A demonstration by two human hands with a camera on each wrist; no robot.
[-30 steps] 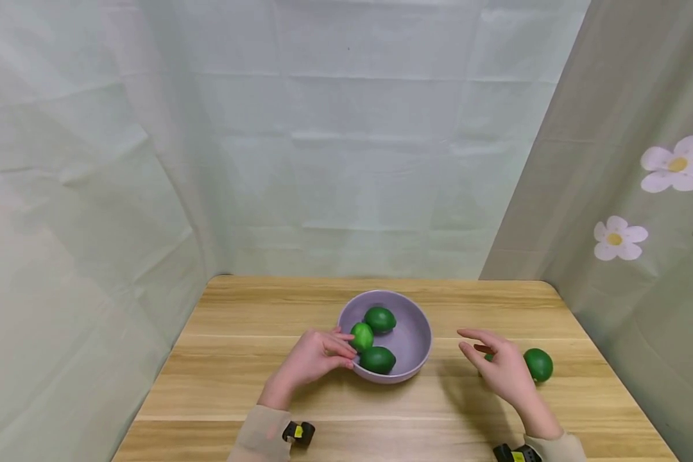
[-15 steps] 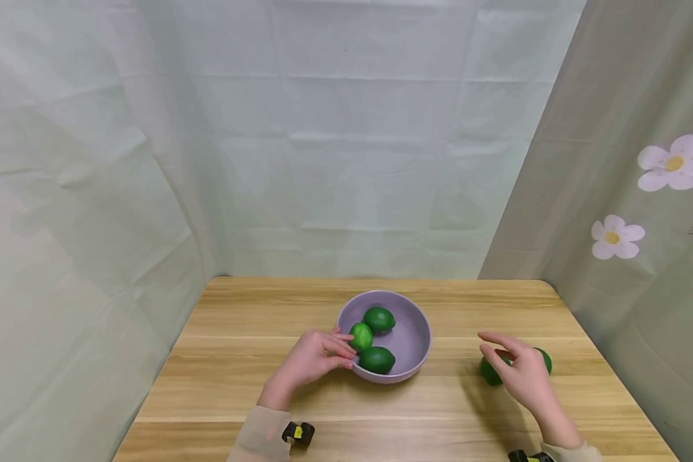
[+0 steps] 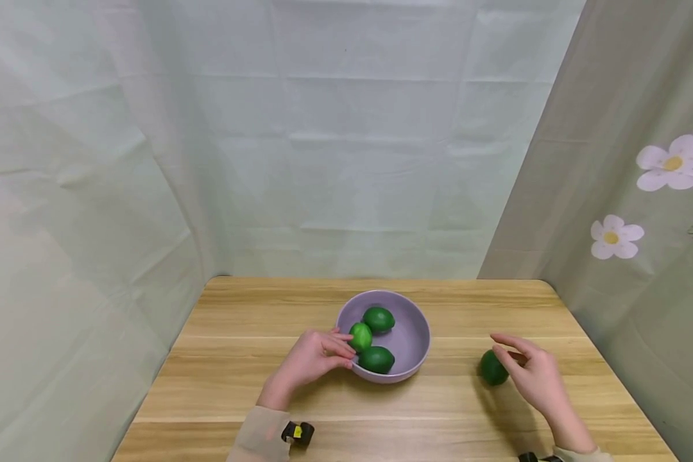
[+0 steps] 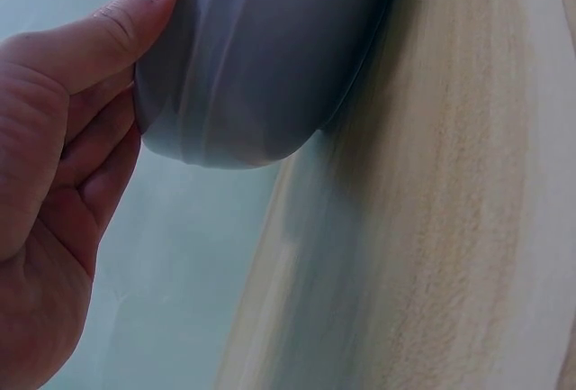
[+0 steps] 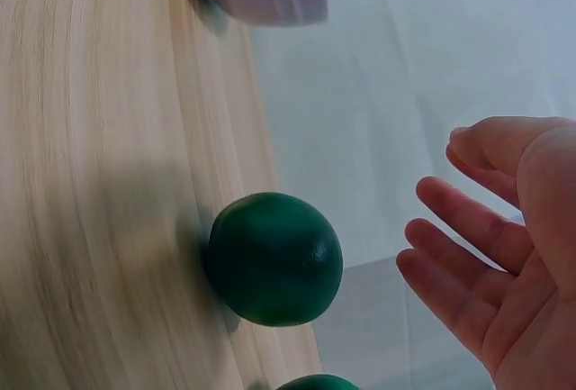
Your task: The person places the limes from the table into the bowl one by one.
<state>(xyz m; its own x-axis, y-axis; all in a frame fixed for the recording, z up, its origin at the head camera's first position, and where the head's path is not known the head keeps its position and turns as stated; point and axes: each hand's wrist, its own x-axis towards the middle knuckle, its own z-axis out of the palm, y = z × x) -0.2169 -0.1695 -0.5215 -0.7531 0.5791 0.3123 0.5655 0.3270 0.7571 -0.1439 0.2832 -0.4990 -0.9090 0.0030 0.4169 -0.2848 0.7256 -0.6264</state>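
Note:
My left hand [image 3: 314, 359] pinches the left rim of a round lilac bowl [image 3: 412, 340]. Its thumb lies against the bowl's outer wall [image 4: 261, 66] in the left wrist view. Inside the bowl are two dark green limes [image 3: 378, 360] and a brighter green lime [image 3: 360, 337], grouped at the left. My right hand [image 3: 534, 378] is held above the table on the right, fingers loosely bent and holding nothing. Close by its fingertips, a dark green lime [image 3: 493, 367] sits on the wood. The right wrist view shows a gap between hand and lime. Another green fruit [image 5: 319, 383] peeks in below, mostly cut off.
The wooden table [image 3: 219, 385] has rounded far corners. Pale cloth [image 3: 346, 160] hangs behind it and along both sides, with printed white flowers [image 3: 616, 237] on the right. Bare wood lies between the bowl and the right-hand lime.
My right hand has moved rightward, away from the bowl. It uncovers the nearer lime and now hides the farther one in the head view. The left hand stays on the bowl.

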